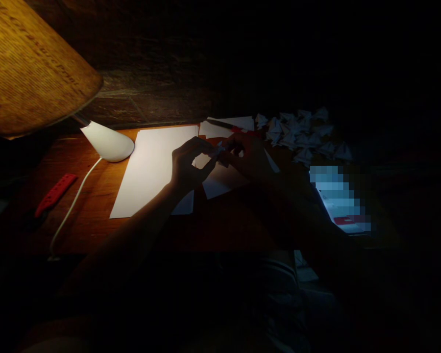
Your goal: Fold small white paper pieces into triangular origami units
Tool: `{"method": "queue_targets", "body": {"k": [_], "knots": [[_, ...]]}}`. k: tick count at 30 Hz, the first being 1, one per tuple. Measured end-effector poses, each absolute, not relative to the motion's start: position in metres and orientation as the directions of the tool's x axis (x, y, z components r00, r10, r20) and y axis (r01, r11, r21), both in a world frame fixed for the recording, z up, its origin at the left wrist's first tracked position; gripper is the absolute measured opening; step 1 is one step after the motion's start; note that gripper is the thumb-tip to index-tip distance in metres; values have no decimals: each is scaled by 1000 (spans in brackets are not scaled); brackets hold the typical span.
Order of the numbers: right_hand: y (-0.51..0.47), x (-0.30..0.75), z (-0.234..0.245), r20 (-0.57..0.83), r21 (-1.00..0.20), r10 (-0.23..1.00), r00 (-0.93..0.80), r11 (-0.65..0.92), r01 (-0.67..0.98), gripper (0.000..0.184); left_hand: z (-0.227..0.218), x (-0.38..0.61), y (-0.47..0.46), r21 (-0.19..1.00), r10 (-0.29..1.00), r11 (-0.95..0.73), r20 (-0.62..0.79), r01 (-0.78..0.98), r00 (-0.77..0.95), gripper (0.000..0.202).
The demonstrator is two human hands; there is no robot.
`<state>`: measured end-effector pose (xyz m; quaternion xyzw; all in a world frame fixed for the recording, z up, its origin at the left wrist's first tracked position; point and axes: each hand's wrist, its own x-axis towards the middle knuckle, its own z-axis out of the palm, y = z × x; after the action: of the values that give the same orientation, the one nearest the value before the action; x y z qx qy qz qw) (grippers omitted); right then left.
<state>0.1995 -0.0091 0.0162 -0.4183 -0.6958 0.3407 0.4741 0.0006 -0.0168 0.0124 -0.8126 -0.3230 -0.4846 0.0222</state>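
Note:
The scene is very dark, lit only by a desk lamp. My left hand [189, 164] and my right hand [244, 156] meet above the wooden desk [95, 196], both pinched on a small folded piece of white paper [218, 148] held between their fingertips. Under the hands lie a large white sheet [150, 169] and smaller white pieces [215, 186]. My right hand is in deep shadow and its fingers are hard to make out.
A white lamp base [108, 142] with its cord stands at the left under a tan shade [29, 63]. A red cutter [55, 193] lies far left. A heap of several folded paper triangles [303, 135] sits back right. A lit screen [338, 198] glows at right.

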Motion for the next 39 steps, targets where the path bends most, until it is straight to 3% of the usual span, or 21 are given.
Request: {"method": "queue_targets", "body": {"k": [14,20,33,39], "knots": [[-10,201,17,319,-882,927,-197,367,297,32,10,-2,-15,342,569,-769,750,539,336,4],[-13,199,16,317,-881,933,-169,356,311,40,10,-1,-16,329,571,-761,749,560,337,7],[-13,205,23,274,-904,930,-246,336,264,28,9,-3,-15,356,578,-774,736,524,353,13],[-16,198,19,302,-888,932,-198,351,296,38,8,-1,-15,346,573,-770,744,536,343,12]]}}
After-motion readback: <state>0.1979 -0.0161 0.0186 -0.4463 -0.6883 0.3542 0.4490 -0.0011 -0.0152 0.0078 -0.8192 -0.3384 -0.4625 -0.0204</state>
